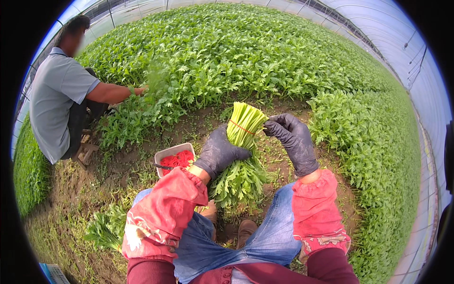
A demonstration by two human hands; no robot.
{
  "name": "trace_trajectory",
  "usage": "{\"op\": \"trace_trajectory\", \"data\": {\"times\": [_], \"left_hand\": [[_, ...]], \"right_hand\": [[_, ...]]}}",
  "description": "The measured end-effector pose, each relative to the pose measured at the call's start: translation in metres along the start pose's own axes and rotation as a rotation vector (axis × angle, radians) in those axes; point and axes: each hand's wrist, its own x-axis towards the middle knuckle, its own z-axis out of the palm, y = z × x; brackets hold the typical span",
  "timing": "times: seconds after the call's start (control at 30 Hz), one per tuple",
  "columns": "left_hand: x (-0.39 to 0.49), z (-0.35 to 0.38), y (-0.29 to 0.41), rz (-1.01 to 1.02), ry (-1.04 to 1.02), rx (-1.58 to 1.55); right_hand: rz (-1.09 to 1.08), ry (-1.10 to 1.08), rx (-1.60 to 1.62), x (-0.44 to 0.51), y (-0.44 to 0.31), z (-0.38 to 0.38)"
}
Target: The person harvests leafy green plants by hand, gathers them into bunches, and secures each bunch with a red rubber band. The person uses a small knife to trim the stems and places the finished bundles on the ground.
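Observation:
In a black glove, my left hand (pixel 221 151) grips a bunch of leafy greens (pixel 241 177) around its stems, cut ends up and leaves hanging down. A red rubber band (pixel 242 127) circles the pale stems near the top. My right hand (pixel 292 142), also in a black glove, is at the right side of the stem ends, thumb and forefinger close together at the edge; whether they pinch a stem or the band is hard to tell. Left of my left hand, a pale plastic container (pixel 160 154) holds many red rubber bands (pixel 180 159) and a dark-handled tool lies across its rim.
Dense leafy plants (pixel 230 53) grow ahead and along the right (pixel 376 142). At left a person (pixel 64 92) sits on a low wooden stool (pixel 85 151), reaching into the plants. Another bunch of greens (pixel 104 230) lies at lower left, near a blue crate's corner (pixel 53 273).

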Motion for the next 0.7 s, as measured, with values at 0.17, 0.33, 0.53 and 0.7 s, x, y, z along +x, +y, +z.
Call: {"op": "trace_trajectory", "data": {"times": [0.17,0.33,0.53,0.7], "left_hand": [[0.003,-0.002,-0.003,0.042,0.032,0.048],[-0.001,-0.005,0.003,0.070,0.113,0.216],[-0.003,0.001,0.005,0.345,0.266,0.761],[0.000,0.006,-0.009,0.427,0.317,1.065]], "right_hand": [[0.054,-0.075,0.237,0.003,0.016,0.007],[0.097,0.349,-0.025,0.009,0.010,-0.007],[-0.236,-0.103,0.305,0.004,-0.009,0.003],[-0.132,0.004,0.279,0.008,-0.028,0.011]]}}
